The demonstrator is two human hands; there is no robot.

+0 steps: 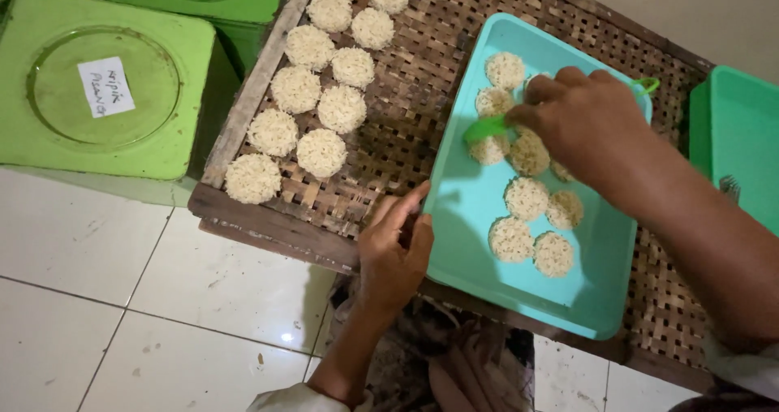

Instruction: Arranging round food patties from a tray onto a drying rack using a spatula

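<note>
We see the left hand (395, 254) gripping the near-left edge of a turquoise tray (462, 217), thumb on the rim and fingers (406, 203) curled against its side. The tray rests tilted across a woven bamboo rack (406, 128) with a dark wooden frame, which sits above a white tiled floor (122, 298). The right hand (588, 124) hovers over the tray's far half, its fingers closed around a green scraper (485, 127) – the flat blade pokes out to the left, touching one of the pale round crackers (527, 198) lying in the tray. About nine of these discs are in the tray, some partly hidden under the hand. On the rack's left side, two rows of rice cakes (296, 89) – the same round, pale kind – run away from us, well apart from the tray. Left of the rack stand green square tins (105, 87), the nearest bearing a white label. At the right edge, another green tray (734, 136) shows in part.
</note>
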